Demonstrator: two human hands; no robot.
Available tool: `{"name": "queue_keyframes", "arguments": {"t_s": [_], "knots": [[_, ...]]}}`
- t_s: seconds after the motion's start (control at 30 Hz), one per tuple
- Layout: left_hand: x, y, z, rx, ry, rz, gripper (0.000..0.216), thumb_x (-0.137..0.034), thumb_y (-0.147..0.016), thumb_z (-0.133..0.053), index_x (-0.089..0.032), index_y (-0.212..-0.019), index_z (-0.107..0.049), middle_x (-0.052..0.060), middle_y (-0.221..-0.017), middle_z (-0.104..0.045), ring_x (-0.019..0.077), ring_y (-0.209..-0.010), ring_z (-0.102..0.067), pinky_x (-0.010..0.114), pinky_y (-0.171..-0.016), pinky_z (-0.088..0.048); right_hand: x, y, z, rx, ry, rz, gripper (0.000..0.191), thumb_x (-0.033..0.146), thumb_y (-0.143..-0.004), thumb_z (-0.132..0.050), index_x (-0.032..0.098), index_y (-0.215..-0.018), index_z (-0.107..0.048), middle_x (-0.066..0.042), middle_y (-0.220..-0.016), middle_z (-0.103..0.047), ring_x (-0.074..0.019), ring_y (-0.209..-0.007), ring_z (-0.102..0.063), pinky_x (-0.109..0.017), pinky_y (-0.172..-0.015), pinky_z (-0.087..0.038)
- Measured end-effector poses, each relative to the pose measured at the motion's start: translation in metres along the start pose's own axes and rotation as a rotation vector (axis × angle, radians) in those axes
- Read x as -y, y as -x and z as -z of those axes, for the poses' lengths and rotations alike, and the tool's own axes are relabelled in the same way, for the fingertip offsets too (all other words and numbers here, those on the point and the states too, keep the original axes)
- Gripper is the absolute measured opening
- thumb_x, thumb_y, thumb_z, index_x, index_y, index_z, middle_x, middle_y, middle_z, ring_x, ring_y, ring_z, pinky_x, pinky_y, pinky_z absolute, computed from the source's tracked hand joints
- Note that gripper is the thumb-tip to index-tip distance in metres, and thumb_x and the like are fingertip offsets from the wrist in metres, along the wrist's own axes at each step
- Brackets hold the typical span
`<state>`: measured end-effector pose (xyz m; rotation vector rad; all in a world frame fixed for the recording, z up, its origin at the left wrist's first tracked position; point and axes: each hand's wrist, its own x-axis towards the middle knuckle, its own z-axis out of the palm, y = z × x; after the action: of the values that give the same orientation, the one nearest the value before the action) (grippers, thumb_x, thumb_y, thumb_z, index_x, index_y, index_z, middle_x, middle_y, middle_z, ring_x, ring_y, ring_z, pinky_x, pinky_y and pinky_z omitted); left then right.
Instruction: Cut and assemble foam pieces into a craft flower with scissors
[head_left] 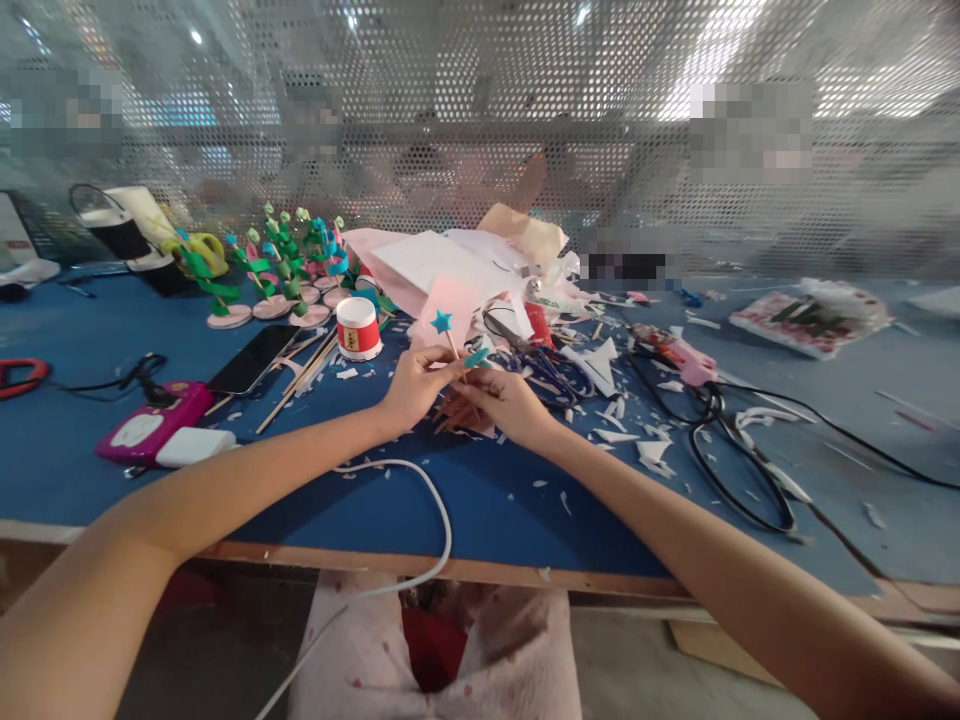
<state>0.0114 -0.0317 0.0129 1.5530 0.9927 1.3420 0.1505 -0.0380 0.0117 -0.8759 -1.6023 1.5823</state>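
My left hand (415,385) and my right hand (510,400) meet over the middle of the blue table (487,510). Together they pinch a thin wooden stick (453,347) topped with a blue star (442,321). A teal strip of foam (477,357) sits at the stick between my fingertips. Both hands have fingers closed on this piece. Under my hands lie several more sticks, partly hidden.
Finished stick decorations on round bases (277,290) stand at the back left beside a small red-and-white cup (358,328). A phone (251,358), a pink device (150,425), loose sticks, paper sheets (442,262), scissors (525,350), a glue gun (675,352) with black cables and white scraps surround my hands. Perforated screen behind.
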Motion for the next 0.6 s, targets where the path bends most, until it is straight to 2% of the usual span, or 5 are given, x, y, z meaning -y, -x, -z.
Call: {"name": "queue_keyframes", "arguments": {"t_s": [0.17, 0.27, 0.37, 0.43, 0.6], "knots": [[-0.005, -0.01, 0.01, -0.131, 0.101, -0.002, 0.025, -0.039, -0.066, -0.064, -0.013, -0.068, -0.063, 0.001, -0.066, -0.063, 0.0128, -0.065, -0.06, 0.027, -0.068, -0.049, -0.001, 0.0, 0.004, -0.095, 0.117, 0.098, 0.038, 0.043, -0.055, -0.072, 0.017, -0.079, -0.056, -0.005, -0.08, -0.068, -0.0204, -0.073, -0.067, -0.033, -0.069, -0.054], [-0.006, -0.024, 0.025, -0.152, 0.033, 0.006, 0.022, -0.034, -0.064, -0.066, -0.012, -0.069, -0.063, 0.002, -0.065, -0.063, 0.0127, -0.061, -0.061, 0.025, -0.061, -0.051, -0.003, -0.002, 0.013, -0.159, 0.204, 0.127, 0.037, 0.046, -0.063, -0.066, 0.017, -0.084, -0.054, -0.007, -0.08, -0.068, -0.0197, -0.069, -0.066, -0.032, -0.062, -0.054], [-0.005, -0.037, 0.043, -0.196, -0.139, 0.029, 0.016, -0.027, -0.066, -0.065, -0.012, -0.07, -0.062, 0.004, -0.065, -0.064, 0.0121, -0.054, -0.06, 0.024, -0.054, -0.051, -0.002, -0.004, 0.026, -0.239, 0.366, 0.178, 0.036, 0.05, -0.07, -0.057, 0.017, -0.086, -0.053, -0.006, -0.074, -0.066, -0.0176, -0.059, -0.063, -0.029, -0.051, -0.05], [-0.005, -0.041, 0.053, -0.194, -0.255, 0.056, 0.013, -0.025, -0.07, -0.059, -0.012, -0.07, -0.061, 0.006, -0.067, -0.066, 0.0124, -0.054, -0.06, 0.024, -0.055, -0.05, -0.001, -0.005, 0.034, -0.286, 0.565, 0.264, 0.034, 0.05, -0.073, -0.053, 0.017, -0.08, -0.053, -0.004, -0.064, -0.063, -0.0162, -0.055, -0.061, -0.027, -0.051, -0.047], [-0.014, -0.038, 0.06, -0.093, -0.845, 0.105, 0.014, -0.021, -0.075, -0.051, -0.012, -0.071, -0.062, 0.008, -0.071, -0.067, 0.0162, -0.062, -0.062, 0.028, -0.063, -0.048, 0.003, -0.005, 0.046, -0.348, 0.926, 0.358, 0.031, 0.041, -0.081, -0.044, 0.018, -0.061, -0.05, -0.002, -0.049, -0.056, -0.0134, -0.047, -0.054, -0.025, -0.051, -0.04]]}}
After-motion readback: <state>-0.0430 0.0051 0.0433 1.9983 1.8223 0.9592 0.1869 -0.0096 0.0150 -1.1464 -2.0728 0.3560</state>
